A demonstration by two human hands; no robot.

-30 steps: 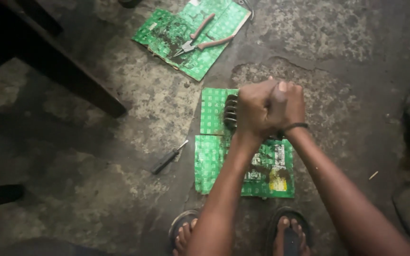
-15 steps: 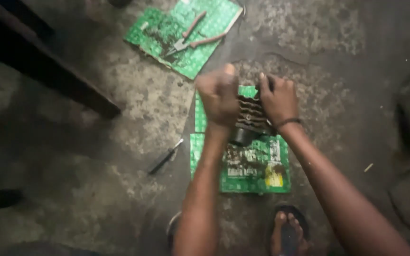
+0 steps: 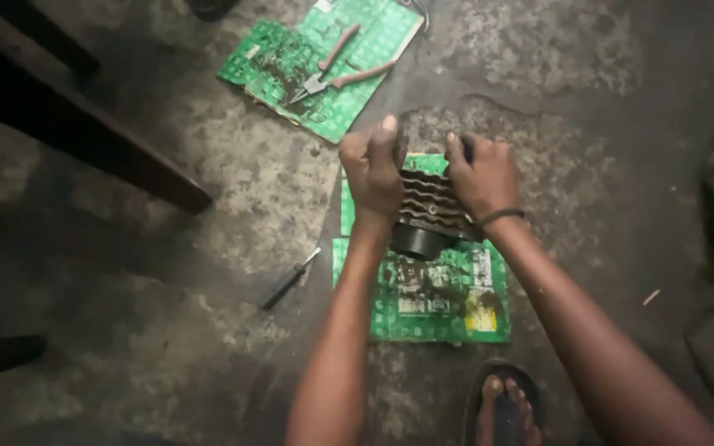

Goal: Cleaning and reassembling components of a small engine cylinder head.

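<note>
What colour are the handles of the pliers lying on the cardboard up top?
Pinkish red, on the pliers, seen in the head view atop the green cardboard.

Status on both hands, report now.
Left hand and right hand grip dark finned metal cylinder, one each side. Cylinder over green cardboard sheet. Nothing blocking.

The setting is an informal repair workshop with work done at floor level. The floor is bare, stained concrete. Flattened green cardboard serves as a work mat, soiled with dark grease. A finned engine cylinder rests on it. Pliers lie on a second green sheet; a screwdriver lies on the concrete.
</note>
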